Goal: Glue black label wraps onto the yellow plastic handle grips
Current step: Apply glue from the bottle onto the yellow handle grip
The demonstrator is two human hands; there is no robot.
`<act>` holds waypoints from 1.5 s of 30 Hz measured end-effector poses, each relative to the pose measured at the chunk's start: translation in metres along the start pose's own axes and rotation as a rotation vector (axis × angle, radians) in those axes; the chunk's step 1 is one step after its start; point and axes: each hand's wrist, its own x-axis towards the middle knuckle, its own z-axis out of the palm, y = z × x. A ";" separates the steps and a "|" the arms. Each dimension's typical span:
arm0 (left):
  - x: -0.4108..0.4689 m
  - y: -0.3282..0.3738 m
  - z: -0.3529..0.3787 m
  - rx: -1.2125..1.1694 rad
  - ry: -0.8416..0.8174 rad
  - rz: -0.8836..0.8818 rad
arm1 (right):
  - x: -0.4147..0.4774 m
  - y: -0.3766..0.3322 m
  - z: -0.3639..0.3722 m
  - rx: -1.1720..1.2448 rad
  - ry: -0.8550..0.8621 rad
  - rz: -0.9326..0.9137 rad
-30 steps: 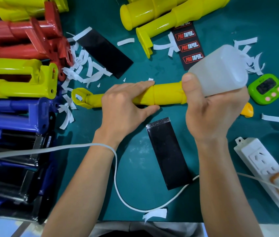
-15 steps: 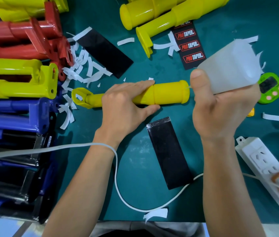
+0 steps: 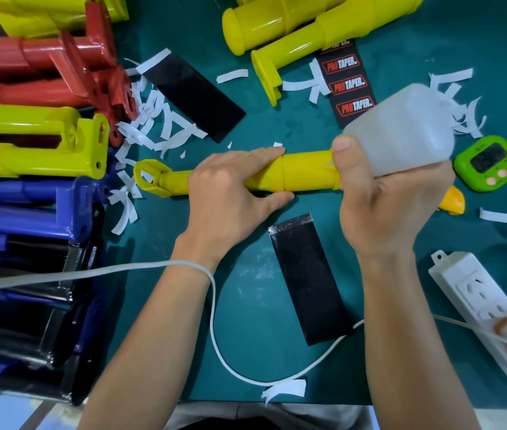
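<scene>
Teal cutting mat [image 3: 261,336] covers the bench, and the yellow handle grip [image 3: 305,172] lies across its middle, long axis running left to right, eyelet end to the left. It looks like hard, glossy moulded plastic: stiff, light, round and so likely to roll or slip under a wet finger. The left hand [image 3: 230,193] lies over its mid-section, fingers draped across the top and thumb against the near side, holding it down on the mat; that seems the right place to hold, clear of the bare barrel where a wrap would go. The right hand [image 3: 382,209] is closed round a translucent white glue bottle [image 3: 401,131], tipped down toward the grip's right end; the nozzle is hidden behind the thumb, so whether it touches the plastic cannot be told. The bottle looks soft-walled, best squeezed gently. Just beside the grip on the near side lies a black label wrap [image 3: 305,280], flat, thin and flexible, probably easy to crease and best lifted by its edges so fingers stay off any glued face.
</scene>
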 end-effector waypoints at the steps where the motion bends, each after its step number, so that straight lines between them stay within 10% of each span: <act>1: 0.000 0.000 0.000 0.001 0.000 0.000 | 0.000 -0.001 -0.001 -0.017 -0.001 -0.024; 45: -0.001 -0.001 0.001 0.013 0.017 -0.005 | -0.008 -0.006 0.006 -0.013 -0.120 -0.088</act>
